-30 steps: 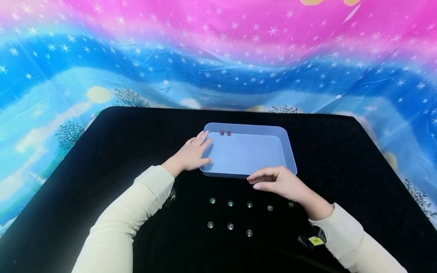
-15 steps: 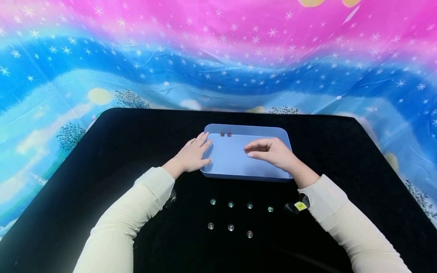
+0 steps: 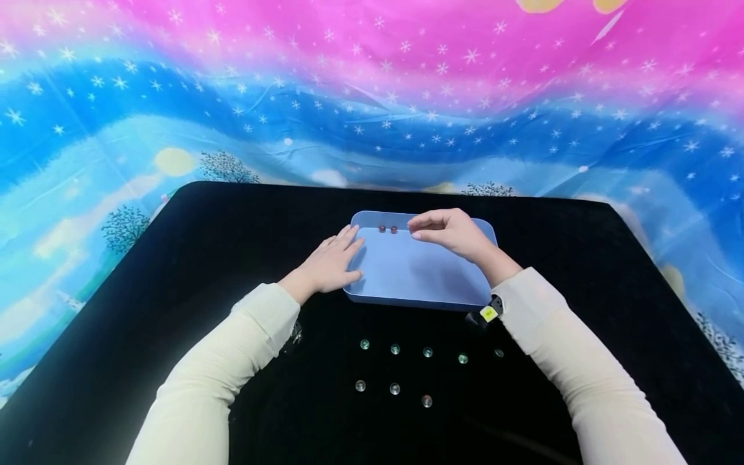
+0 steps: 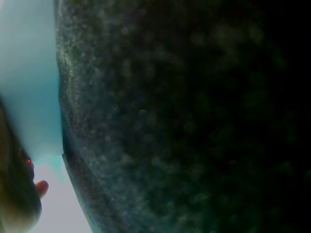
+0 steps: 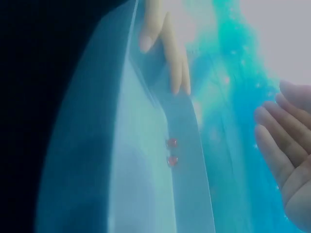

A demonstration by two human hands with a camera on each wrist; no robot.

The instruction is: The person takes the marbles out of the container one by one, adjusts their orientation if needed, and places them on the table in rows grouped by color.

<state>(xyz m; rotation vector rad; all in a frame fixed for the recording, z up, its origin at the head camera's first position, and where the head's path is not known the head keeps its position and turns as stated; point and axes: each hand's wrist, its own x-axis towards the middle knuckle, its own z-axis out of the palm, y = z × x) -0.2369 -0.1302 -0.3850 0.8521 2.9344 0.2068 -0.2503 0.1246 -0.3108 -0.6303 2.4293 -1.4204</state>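
My left hand [image 3: 327, 261] rests with spread, straight fingers on the left rim of a shallow blue tray [image 3: 418, 301]. My right hand [image 3: 450, 232] is over the tray's back part, thumb and fingers brought together in a pinch on a small marble, mostly hidden at the fingertips. Just left of those fingertips, two red marbles [image 3: 387, 229] sit side by side against the back wall, also seen in the right wrist view as red marbles [image 5: 172, 151]. In that view the right palm [image 5: 291, 150] shows at the right edge.
Several clear marbles with coloured cores lie in two rows in front of the tray, including a green one [image 3: 462, 358] and a reddish one [image 3: 427, 401]. A black cloth [image 3: 232, 219] covers the table. Behind it hangs a snowflake-patterned backdrop [image 3: 372, 110].
My right hand has moved from the tray's front edge across to its back wall, beside the two red marbles. My left hand has stayed at the left rim.
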